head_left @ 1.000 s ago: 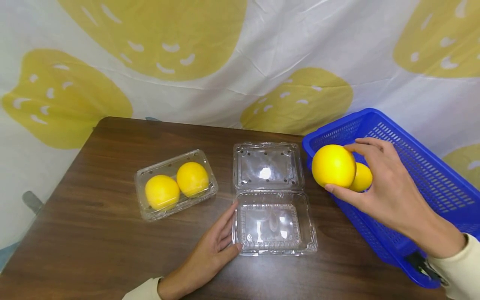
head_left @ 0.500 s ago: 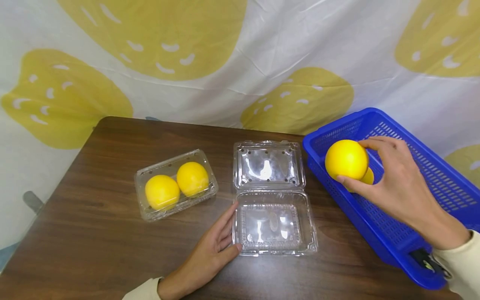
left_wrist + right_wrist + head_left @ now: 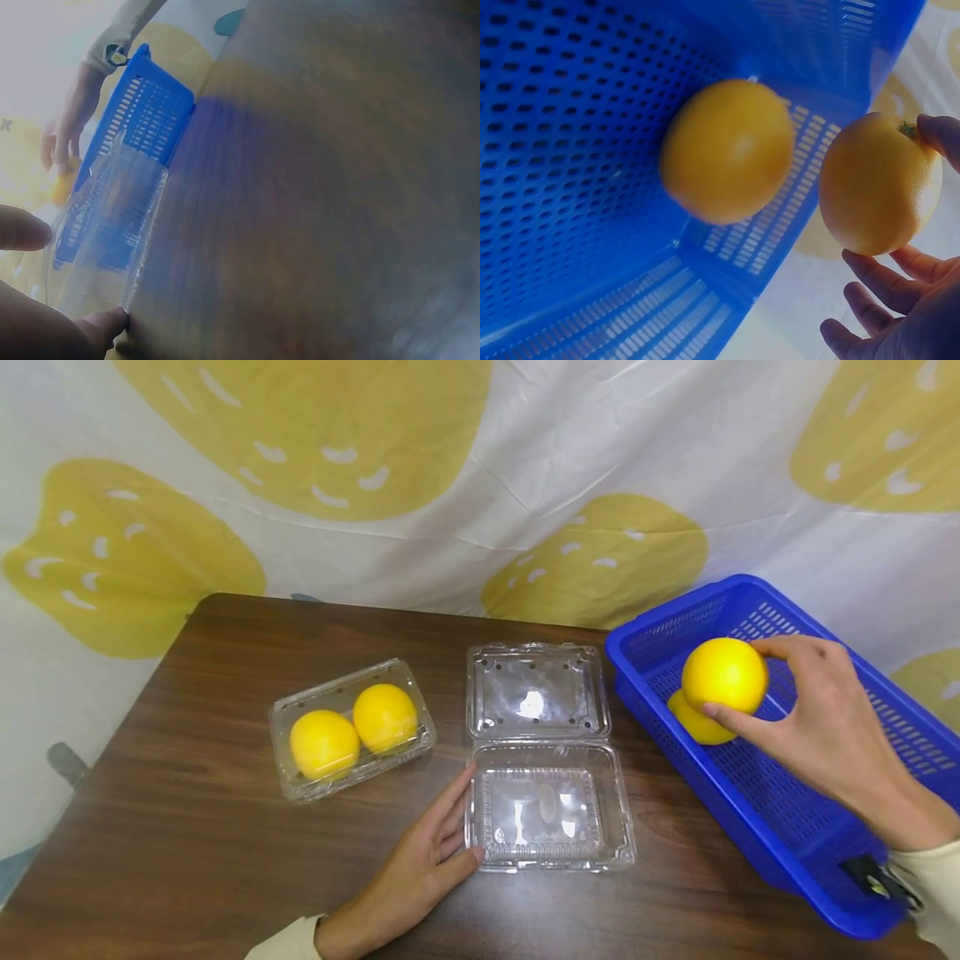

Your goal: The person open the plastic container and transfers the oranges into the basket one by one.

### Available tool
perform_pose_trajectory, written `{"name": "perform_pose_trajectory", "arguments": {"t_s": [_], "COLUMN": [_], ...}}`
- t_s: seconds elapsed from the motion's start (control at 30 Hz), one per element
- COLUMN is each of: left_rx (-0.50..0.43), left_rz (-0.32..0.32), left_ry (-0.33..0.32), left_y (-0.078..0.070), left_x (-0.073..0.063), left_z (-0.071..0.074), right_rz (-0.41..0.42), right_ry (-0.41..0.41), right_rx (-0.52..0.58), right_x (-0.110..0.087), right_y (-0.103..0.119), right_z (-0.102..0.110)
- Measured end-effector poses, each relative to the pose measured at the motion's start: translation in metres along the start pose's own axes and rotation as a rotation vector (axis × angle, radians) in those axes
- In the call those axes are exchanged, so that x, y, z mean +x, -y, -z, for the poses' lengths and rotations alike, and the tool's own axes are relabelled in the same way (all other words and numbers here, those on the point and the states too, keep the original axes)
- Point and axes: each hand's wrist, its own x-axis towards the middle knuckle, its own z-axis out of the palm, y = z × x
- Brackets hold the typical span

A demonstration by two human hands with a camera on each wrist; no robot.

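My right hand pinches an orange between thumb and fingers, above the blue basket. In the right wrist view the held orange shows a small green stem end and lies beside the basket wall. A second orange sits inside the basket, partly hidden by the held one in the head view. My left hand rests against the left side of a clear hinged plastic container, fingers straight along its wall and thumb at its near corner. Its lid lies folded back, and nothing is inside.
To the left, a closed clear container holds two oranges on the brown wooden table. Behind the table hangs a white cloth with yellow fruit prints. A black clip-like piece is at the basket's near end.
My right hand has moved to the right with the orange, from near the basket's left rim to farther over its inside. More of the second orange shows. The left hand stays put.
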Motion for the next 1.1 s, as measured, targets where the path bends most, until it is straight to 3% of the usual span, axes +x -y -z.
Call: {"name": "perform_pose_trajectory", "arguments": {"t_s": [0.27, 0.73, 1.1], "left_rx": [-0.005, -0.013, -0.013], "left_rz": [0.004, 0.019, 0.016], "left_ry": [-0.014, -0.018, -0.010], "left_y": [-0.001, -0.002, 0.000], "left_x": [-0.001, -0.003, -0.004], "left_z": [0.001, 0.004, 0.004], "right_rz": [-0.078, -0.101, -0.183], "right_ry": [0.042, 0.051, 0.090], "right_rx": [-0.029, -0.046, -0.073], "right_x": [0.000, 0.006, 0.006], "right_y": [-0.014, -0.026, -0.039], "right_z": [0.007, 0.007, 0.006]}}
